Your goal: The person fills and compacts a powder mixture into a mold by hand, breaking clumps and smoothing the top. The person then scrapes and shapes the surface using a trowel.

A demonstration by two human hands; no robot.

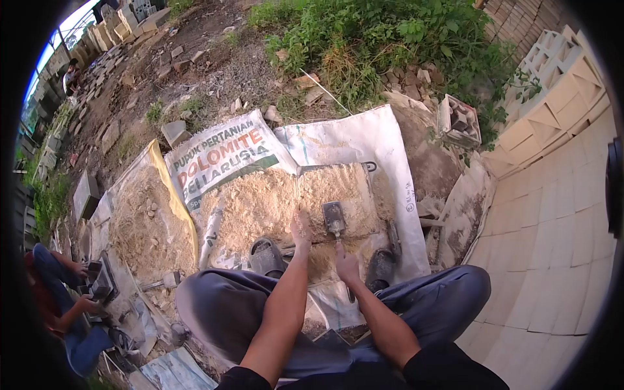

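My right hand (347, 263) is wrapped round the handle of a small trowel (334, 217), whose square metal blade rests over the pale sandy material. To its left, my left hand (301, 229) touches the heap of sandy material (253, 201); its fingers are dusted and partly hidden, so their pose is unclear. Beneath the trowel is a rectangular, levelled patch of the same material (331, 185). The material lies on white printed sacks (390, 140) spread over the ground. My sandalled feet stand on either side of both hands.
Another person (58, 292) sits at the lower left, hands on a dark mould. Pale blocks (559, 78) are stacked on the right beside a tiled surface (552, 260). A box of rubble (459, 122) stands behind the sacks. A hammer (170, 280) lies left of my knee.
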